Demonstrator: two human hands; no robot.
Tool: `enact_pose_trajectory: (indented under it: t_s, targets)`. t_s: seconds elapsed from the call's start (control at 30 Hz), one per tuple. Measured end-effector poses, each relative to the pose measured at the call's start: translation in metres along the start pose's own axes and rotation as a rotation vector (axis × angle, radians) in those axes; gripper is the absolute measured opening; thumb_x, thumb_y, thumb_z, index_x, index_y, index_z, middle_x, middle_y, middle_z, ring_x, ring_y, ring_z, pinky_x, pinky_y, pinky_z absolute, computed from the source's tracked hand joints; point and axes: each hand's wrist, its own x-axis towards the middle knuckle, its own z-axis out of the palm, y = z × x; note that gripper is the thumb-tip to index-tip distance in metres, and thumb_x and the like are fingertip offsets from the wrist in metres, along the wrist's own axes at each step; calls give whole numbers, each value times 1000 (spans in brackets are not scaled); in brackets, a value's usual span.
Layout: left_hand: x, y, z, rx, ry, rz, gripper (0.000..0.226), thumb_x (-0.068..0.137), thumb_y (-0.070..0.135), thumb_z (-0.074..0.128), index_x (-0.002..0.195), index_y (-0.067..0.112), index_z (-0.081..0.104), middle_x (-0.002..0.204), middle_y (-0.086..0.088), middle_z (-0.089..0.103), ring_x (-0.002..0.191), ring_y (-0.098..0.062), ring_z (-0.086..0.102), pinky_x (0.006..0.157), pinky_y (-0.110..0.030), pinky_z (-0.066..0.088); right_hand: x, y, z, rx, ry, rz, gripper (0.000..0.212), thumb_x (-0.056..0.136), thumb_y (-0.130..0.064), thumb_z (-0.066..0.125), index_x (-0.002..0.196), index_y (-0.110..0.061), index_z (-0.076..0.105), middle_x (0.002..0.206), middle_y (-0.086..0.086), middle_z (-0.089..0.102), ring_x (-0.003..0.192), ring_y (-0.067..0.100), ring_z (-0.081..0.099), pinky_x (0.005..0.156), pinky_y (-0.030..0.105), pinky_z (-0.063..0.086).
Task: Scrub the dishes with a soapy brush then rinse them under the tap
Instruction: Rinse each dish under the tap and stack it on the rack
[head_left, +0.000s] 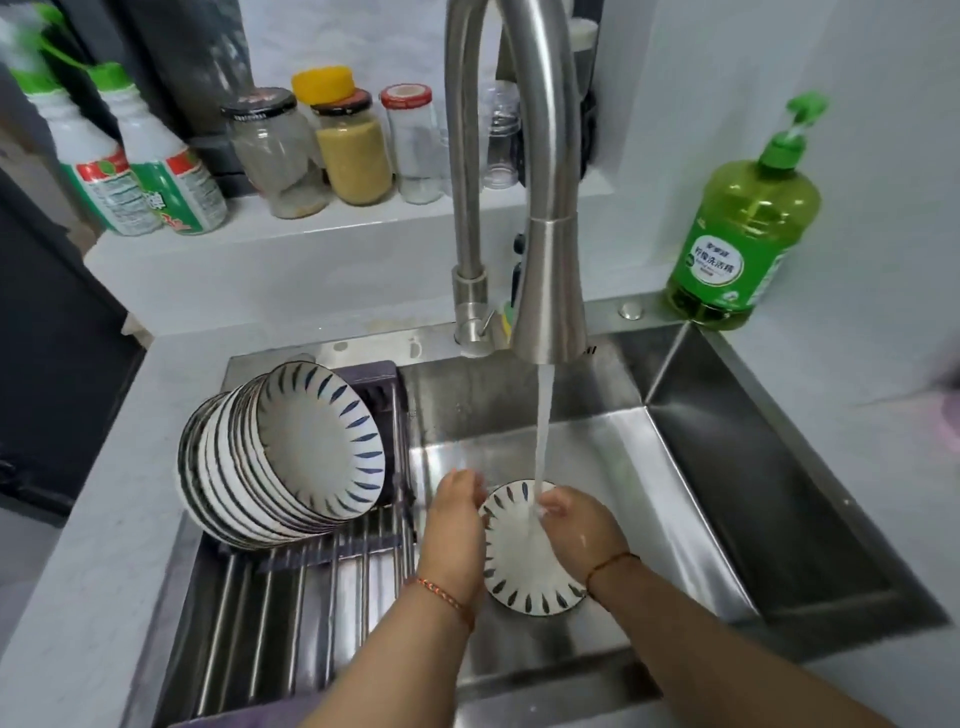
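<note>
The fingers (467, 486) of the left hand (454, 530) curl round the left rim of a small dish (519, 566), gripping its edge, while the fingers (553, 506) of the right hand (582, 535) bend over the upper right rim, clasping it from the other side. Held this way, at the lower centre of the frame, the dish tilts with its hollow facing up towards the camera, so the stream of water (543, 441) from the tap (550, 291) lands inside it near the right fingertips and can run off the low edge into the sink (701, 493). I judge this to be the rinsing step: no brush shows in either hand, and no suds are plain on the dish.

The dish is white and shallow, with short dark blue dashes fanning round its rim; its middle looks wet and clean, though the falling water blurs part of it.

At centre left, a stack of matching dishes (291, 467) leans on its side on a drying rack (311, 571) of metal bars laid across the sink's left half. That seems meant to let them drain, and it puts them just beside the left hand for setting down the next one. A green bottle of dish soap (737, 228) stands at the sink's upper right corner on the surface (857, 312), within reach but well apart from the hands.
</note>
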Motion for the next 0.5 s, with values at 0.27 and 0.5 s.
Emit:
enact_pose_trajectory:
  t_s: [0.27,0.5]
  targets:
    - [6,-18,20,-186,94,-390,47,103,43,28,106,8,60,133,-19,51,95,-33,55,81,-40,42,64,64,-30,-391,-236,245,35,95,-13,42,126,1,52,120,17,59,111,27,55,79,24,38]
    - [15,-27,23,-214,125,-476,57,102,47,25,140,8,42,152,-18,33,134,-32,37,104,-43,32,70,61,-28,-568,-400,245,39,93,-1,50,132,4,48,135,23,50,125,35,48,100,34,39]
